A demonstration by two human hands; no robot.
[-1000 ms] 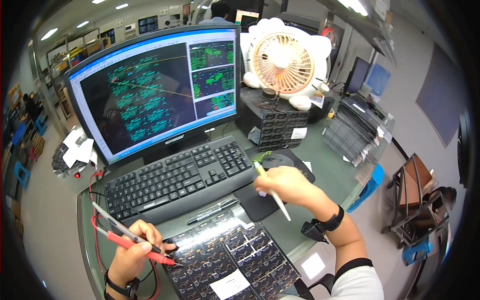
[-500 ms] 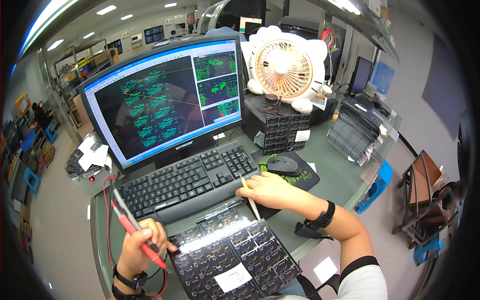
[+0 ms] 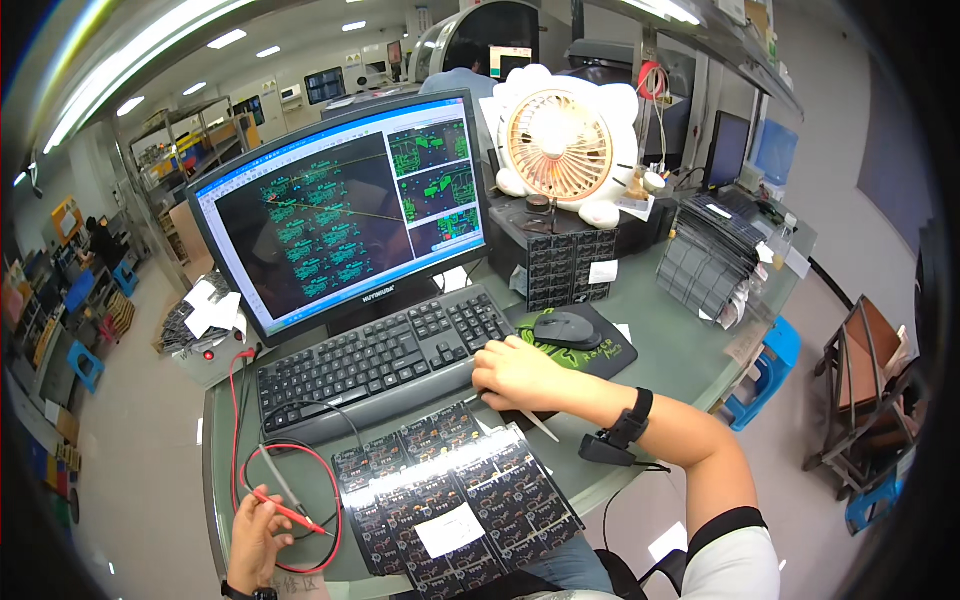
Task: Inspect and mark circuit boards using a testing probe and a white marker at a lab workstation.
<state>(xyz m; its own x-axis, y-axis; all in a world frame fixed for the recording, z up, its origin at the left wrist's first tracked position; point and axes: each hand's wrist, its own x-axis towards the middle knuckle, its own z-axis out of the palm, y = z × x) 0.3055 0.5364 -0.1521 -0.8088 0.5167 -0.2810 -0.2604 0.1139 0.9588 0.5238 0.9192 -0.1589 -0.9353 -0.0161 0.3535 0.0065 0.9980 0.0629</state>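
The left hand [image 3: 255, 540] is cut at the wrist by the lower edge, and its fingers [image 3: 262, 507] cover the grips of the two probes [image 3: 290, 505]. The right hand [image 3: 520, 375] hides most of a white pen [image 3: 540, 427] (only the tip pokes out below the palm). The circuit panel [image 3: 455, 495] overhangs the desk [image 3: 680, 340], glare blanking one row. Screen drawings on the monitor [image 3: 340, 215] are too small to read.

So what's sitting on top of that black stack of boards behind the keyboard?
A white desk fan stands on the black stack of boards, with a small dark round object beside its foot. The stack's top under the fan is hidden.
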